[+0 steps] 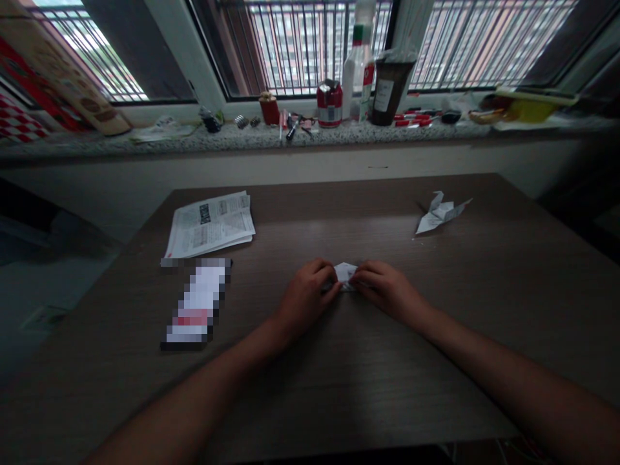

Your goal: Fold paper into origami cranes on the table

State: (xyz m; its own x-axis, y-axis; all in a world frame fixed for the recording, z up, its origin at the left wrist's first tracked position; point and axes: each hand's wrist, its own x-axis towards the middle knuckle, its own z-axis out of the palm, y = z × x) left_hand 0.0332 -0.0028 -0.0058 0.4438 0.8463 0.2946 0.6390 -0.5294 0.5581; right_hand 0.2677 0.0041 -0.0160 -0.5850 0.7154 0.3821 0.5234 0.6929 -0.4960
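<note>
A small folded piece of paper [345, 272] lies low over the middle of the brown table [310, 387]. My left hand [312, 290] pinches its left side between thumb and fingers. On the right side, my right hand [382, 287] grips the paper in the same way, fingers closed on it. The fingers cover both ends, so only the pale middle of the paper shows. A folded paper crane [440, 212] stands farther off, at the table's back right.
Folded printed sheets [210, 226] lie at the back left, with a blurred-out phone [197, 303] in front of them. Along the windowsill [184, 143] stand a red can [329, 103], a clear bottle [357, 71], a dark drink cup [390, 87] and several small items.
</note>
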